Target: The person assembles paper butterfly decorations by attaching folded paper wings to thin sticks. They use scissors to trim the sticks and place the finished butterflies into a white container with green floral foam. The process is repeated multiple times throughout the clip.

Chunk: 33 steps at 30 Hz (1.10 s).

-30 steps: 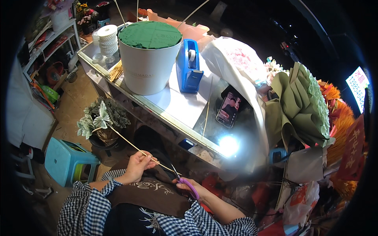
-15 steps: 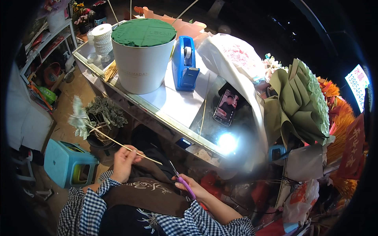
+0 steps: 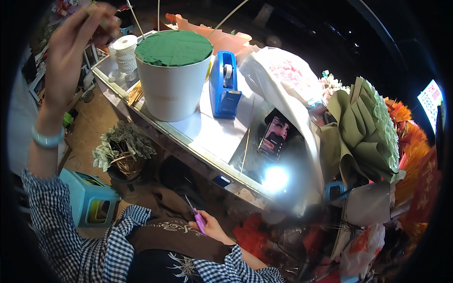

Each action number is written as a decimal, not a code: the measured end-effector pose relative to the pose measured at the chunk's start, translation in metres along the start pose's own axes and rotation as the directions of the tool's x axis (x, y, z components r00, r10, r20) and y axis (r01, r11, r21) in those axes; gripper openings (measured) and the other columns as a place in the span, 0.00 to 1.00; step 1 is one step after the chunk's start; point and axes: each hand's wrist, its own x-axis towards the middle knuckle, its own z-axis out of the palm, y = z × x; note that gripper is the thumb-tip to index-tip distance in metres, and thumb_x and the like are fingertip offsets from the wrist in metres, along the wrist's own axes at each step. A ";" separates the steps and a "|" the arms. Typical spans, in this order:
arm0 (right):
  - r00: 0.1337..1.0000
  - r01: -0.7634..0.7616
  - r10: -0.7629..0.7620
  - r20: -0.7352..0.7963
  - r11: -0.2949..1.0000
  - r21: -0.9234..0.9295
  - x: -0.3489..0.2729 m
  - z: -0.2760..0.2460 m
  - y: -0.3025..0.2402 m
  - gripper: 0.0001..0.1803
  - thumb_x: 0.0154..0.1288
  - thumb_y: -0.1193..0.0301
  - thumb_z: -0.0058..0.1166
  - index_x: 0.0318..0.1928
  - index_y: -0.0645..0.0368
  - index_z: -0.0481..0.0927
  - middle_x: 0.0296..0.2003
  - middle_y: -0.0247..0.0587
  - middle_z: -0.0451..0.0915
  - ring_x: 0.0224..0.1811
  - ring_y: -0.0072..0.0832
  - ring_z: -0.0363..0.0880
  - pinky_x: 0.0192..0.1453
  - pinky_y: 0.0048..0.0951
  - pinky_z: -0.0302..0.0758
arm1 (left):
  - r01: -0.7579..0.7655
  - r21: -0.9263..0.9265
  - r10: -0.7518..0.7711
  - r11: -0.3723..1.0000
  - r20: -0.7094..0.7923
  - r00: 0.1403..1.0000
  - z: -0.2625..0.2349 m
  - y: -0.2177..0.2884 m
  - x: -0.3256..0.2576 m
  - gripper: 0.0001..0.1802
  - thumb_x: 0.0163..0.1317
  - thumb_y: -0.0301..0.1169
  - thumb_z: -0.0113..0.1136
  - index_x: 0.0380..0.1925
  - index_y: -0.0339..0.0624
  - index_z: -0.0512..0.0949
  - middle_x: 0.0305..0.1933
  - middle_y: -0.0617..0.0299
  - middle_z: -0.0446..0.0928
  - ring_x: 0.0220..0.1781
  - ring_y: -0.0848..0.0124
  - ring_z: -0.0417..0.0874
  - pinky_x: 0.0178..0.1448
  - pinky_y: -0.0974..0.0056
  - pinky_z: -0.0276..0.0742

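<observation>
My left hand [image 3: 71, 56] is raised at the upper left, its fingers curled together near the top edge and blurred; what they hold, if anything, is hidden. Low in front of my apron, my right hand [image 3: 213, 228] grips purple-handled scissors [image 3: 200, 223], blades pointing up and away. On the table stands a white bucket [image 3: 170, 92] filled with green floral foam [image 3: 174, 47]. Thin sticks [image 3: 227, 20] rise behind it. Grey-green leafy stems [image 3: 123, 144] stand in a dark pot on the floor, below my raised arm.
Beside the bucket are a blue tape dispenser [image 3: 226, 87], a cord spool [image 3: 125, 53] and short sticks [image 3: 135, 93]. A phone [image 3: 273, 137] lies near a bright lamp [image 3: 275, 179]. Wrapped bouquets [image 3: 351, 127] crowd the right. A turquoise stool [image 3: 89, 195] stands at left.
My left hand has swung from my lap up to the upper left; the leafy stem it held is no longer visible. The right hand with the scissors has shifted slightly left.
</observation>
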 end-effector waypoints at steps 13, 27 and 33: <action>0.917 0.311 -0.398 0.008 0.705 -0.637 0.065 0.020 0.031 0.29 0.47 0.67 0.62 0.51 0.56 0.70 0.41 0.45 0.75 0.46 0.44 0.74 0.49 0.39 0.73 | 0.062 0.314 -0.123 0.947 0.179 0.976 0.094 -0.095 0.148 0.07 0.61 0.25 0.52 0.29 0.32 0.76 0.18 0.59 0.75 0.22 0.73 0.81 0.29 0.68 0.78; 0.952 0.250 -0.305 0.030 0.717 -0.651 0.071 0.017 0.036 0.31 0.46 0.66 0.64 0.53 0.58 0.69 0.45 0.46 0.76 0.52 0.41 0.73 0.54 0.37 0.71 | 0.058 0.360 -0.130 0.931 0.178 0.975 0.145 -0.133 0.150 0.07 0.58 0.26 0.53 0.24 0.35 0.75 0.19 0.53 0.76 0.25 0.61 0.80 0.33 0.61 0.74; 0.954 0.261 -0.297 0.050 0.733 -0.628 0.063 0.015 0.020 0.29 0.48 0.65 0.63 0.52 0.56 0.69 0.44 0.43 0.76 0.50 0.41 0.74 0.52 0.37 0.72 | 0.128 0.335 -0.195 0.934 0.174 0.965 0.150 -0.140 0.151 0.06 0.56 0.24 0.52 0.23 0.35 0.75 0.24 0.50 0.76 0.30 0.55 0.79 0.35 0.58 0.73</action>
